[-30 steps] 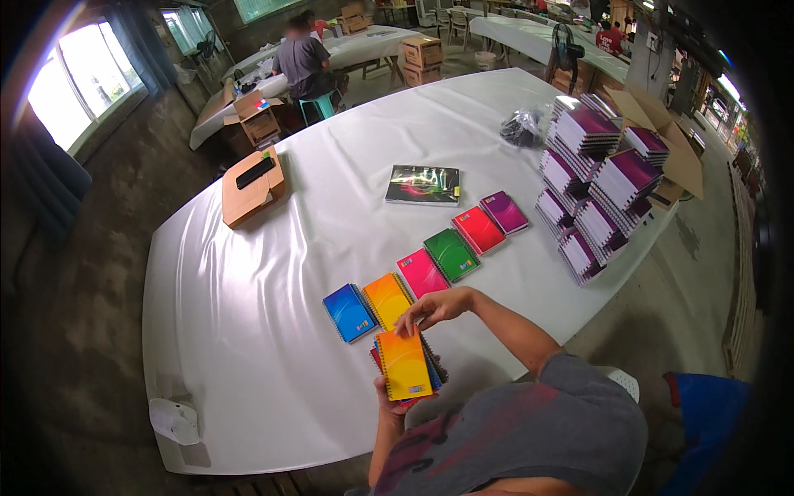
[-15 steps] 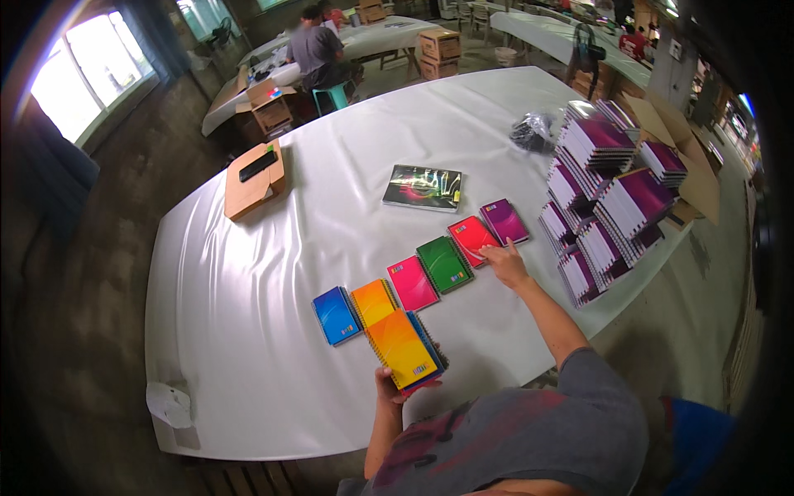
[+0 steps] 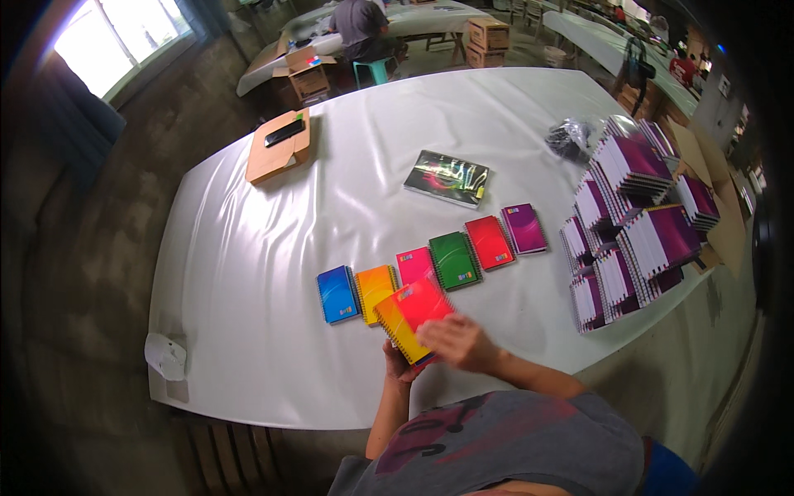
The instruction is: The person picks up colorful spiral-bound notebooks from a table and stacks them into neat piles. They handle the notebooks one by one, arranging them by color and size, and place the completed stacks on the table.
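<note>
My left hand (image 3: 397, 365) grips a small stack of spiral notebooks from below, a yellow notebook (image 3: 399, 332) on top and a blue edge showing under it. Over the yellow cover lies a tilted red notebook (image 3: 423, 301), its right side held by my right hand (image 3: 460, 341), whose fingers are slightly blurred. Beyond my hands runs a slanting row of notebook piles: blue (image 3: 338, 294), yellow-orange (image 3: 375, 291), pink (image 3: 413, 263), green (image 3: 454, 259), red (image 3: 490, 241) and purple (image 3: 524, 228). The held notebooks partly cover the pink pile.
A dark plastic-wrapped notebook (image 3: 447, 178) lies behind the row on the white-covered table (image 3: 240, 331). At right stand tall stacks of purple notebooks (image 3: 637, 165) beside an open carton (image 3: 724, 198). A phone (image 3: 285, 133) rests on a cardboard box (image 3: 269, 160). A person (image 3: 360, 25) sits farther back.
My right hand has left the row with the red notebook and brought it onto the stack in my left hand. Another red notebook shows in its place. The view has shifted slightly.
</note>
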Motion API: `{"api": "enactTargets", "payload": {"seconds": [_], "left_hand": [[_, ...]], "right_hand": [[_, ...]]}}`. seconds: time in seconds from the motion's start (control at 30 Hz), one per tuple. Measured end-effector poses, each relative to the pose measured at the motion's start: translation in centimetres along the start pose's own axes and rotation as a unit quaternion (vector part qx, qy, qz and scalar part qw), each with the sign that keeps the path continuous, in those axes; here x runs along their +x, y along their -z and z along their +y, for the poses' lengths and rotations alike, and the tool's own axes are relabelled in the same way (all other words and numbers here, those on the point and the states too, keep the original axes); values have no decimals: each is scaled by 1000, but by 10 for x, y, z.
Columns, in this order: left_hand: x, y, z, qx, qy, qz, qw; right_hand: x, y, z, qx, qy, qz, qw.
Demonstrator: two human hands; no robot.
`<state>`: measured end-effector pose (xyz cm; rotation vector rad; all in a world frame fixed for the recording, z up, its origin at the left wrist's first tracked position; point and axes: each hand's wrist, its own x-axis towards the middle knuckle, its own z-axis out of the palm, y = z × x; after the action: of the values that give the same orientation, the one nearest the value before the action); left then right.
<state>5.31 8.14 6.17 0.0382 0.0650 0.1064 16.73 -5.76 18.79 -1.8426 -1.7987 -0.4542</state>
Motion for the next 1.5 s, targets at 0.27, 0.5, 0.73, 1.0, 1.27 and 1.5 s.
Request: {"api": "enactTargets", "payload": {"seconds": [0.27, 0.5, 0.73, 1.0, 1.27, 1.5], "left_hand": [[-80, -2, 14, 107, -83, 111, 985], [-145, 12, 58, 126, -165, 147, 967], [-140, -6, 84, 176, -150, 149, 961], [-78, -8, 76, 47, -40, -9, 998], [-35, -1, 46, 70, 78, -47, 993], [-6, -2, 9, -8, 97, -138, 986]], "right_hand": [[49, -68, -1, 364, -124, 24, 923], [53, -180, 7, 16, -112, -44, 993], [63, -150, 8, 213, -267, 134, 930], [44, -80, -60, 82, 117, -31, 989], [-18, -9, 116, -124, -266, 13, 956], [-125, -5, 221, -95, -447, -129, 880]]}}
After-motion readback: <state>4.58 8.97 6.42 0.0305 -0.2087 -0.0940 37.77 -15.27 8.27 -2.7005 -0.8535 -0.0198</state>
